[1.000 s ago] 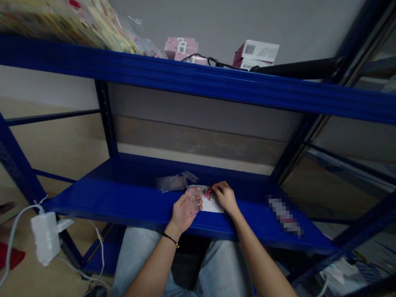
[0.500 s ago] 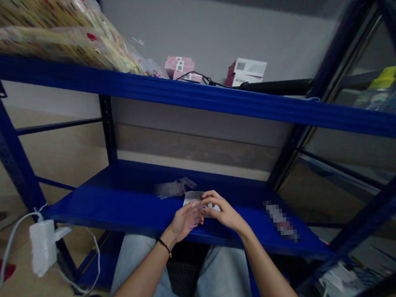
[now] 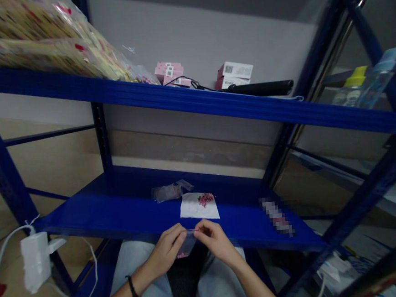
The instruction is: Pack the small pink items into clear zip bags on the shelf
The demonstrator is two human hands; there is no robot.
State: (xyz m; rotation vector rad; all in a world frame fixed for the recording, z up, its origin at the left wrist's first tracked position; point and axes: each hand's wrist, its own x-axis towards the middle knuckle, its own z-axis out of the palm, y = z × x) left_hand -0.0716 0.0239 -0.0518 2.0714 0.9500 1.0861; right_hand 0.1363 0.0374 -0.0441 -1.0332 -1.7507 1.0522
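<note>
My left hand (image 3: 166, 249) and my right hand (image 3: 215, 239) are held together in front of the blue shelf's front edge, over my lap. Both pinch the top of a small clear plastic bag (image 3: 187, 245) with a few pink bits at its bottom. On the lower blue shelf (image 3: 120, 209) behind them lies a white paper (image 3: 196, 208) with a small heap of pink beads (image 3: 206, 198). A little pile of empty clear bags (image 3: 170, 191) lies just left of the paper.
The upper blue shelf (image 3: 194, 105) carries packed yellow bags (image 3: 39, 42), pink boxes (image 3: 169, 73), a white-and-red box (image 3: 235, 72) and a black tube (image 3: 263, 88). A white power adapter (image 3: 35, 259) with cables hangs at lower left. Blue uprights (image 3: 327, 42) stand at right.
Both hands have drawn back from the paper on the shelf toward my lap, carrying the small clear bag. The paper and bead heap are now uncovered.
</note>
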